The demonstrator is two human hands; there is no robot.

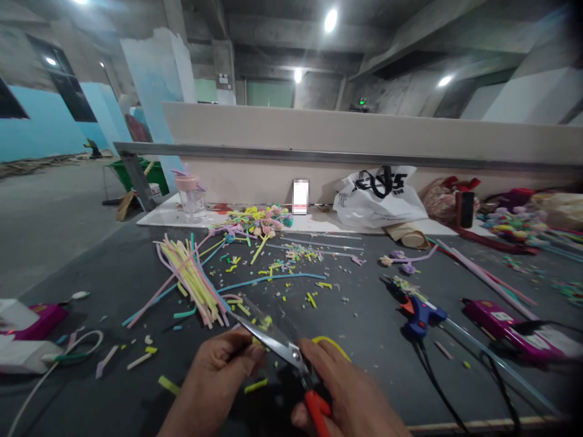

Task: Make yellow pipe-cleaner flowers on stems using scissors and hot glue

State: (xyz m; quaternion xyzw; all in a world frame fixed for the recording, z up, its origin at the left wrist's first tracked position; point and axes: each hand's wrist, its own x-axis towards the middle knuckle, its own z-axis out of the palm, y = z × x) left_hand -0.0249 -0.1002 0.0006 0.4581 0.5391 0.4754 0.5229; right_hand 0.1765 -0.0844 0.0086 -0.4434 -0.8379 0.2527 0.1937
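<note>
At the front of the table, my right hand point(339, 376) is closed around a pair of scissors point(314, 403) with red handles. The metal blades slant up and to the left, past the fingertips of my left hand point(223, 367). That hand is closed in a pinch on a small yellow pipe cleaner piece, mostly covered by the fingers. A yellow pipe cleaner point(334, 345) curves out behind my right hand. Beyond my left hand lies a loose bundle of pipe cleaners point(195, 282) in yellow, pink and blue. Short yellow offcuts point(256, 386) lie close by.
To the right lie a blue glue gun point(421, 315) with a clear glue stick and a magenta device point(510, 331). Farther back are a pile of fuzzy flowers point(262, 220), a clear cup point(191, 200) and a white bag point(380, 197). White plugs point(27, 355) and cable sit left.
</note>
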